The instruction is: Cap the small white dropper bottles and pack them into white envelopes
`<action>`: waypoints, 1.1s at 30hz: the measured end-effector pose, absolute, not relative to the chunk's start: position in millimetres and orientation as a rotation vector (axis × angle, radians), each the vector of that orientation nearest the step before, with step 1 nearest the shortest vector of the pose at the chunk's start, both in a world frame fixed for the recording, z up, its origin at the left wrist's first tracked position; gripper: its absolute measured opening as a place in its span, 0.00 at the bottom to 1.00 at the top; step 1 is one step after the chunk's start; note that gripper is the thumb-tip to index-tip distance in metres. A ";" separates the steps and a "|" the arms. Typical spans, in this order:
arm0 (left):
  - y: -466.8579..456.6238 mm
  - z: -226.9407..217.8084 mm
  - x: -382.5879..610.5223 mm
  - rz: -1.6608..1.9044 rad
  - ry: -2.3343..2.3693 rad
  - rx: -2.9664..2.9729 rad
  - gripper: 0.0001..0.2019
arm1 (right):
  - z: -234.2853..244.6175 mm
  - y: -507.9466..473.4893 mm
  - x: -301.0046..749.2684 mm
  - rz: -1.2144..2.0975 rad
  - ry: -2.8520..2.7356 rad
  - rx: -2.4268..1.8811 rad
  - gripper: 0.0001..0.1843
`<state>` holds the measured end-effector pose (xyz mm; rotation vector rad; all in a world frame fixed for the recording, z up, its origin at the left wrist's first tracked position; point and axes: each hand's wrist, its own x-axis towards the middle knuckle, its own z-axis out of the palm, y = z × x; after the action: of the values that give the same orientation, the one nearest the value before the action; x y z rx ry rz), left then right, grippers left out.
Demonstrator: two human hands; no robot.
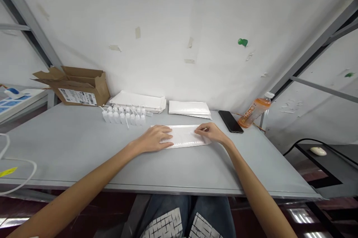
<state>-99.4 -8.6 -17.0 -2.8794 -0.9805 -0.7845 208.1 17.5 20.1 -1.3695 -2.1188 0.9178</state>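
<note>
A white padded envelope (pixel 183 135) lies flat on the grey table in front of me, its long side running left to right. My left hand (pixel 156 138) rests on its left end with the fingers spread and the palm down. Over the right end is my right hand (pixel 211 132), thumb and fingertips pressed together against the upper face of the envelope. Whatever may be between those fingertips is hidden. Behind the left hand stand several small white plastic bottles (pixel 122 118) in close rows.
Two stacks of white envelopes, a left stack (pixel 137 100) and a right stack (pixel 190 107), lie by the wall. An open cardboard box (pixel 81 87) stands back left. At right are a black phone (pixel 231 121) and an orange drink bottle (pixel 255 111). A white cable (pixel 30 163) crosses the left edge.
</note>
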 end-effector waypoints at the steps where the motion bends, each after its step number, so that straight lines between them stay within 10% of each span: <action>1: -11.3 -16.6 -102.4 -0.780 -0.974 -2.880 0.11 | 20.3 19.3 204.1 0.934 -2.108 -1.367 0.16; 19: -24.6 -31.7 -152.4 -1.113 -1.038 -2.751 0.10 | 64.0 68.8 -0.4 0.678 -2.394 -1.118 0.12; 33: -28.8 -30.7 -153.7 -1.056 -1.028 -2.756 0.12 | 47.7 72.0 34.6 0.745 -2.136 -0.991 0.07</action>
<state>-153.7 -28.8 -30.7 -2.7563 -1.0282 -1.0562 34.6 72.0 47.7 -0.9914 -2.1361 0.7452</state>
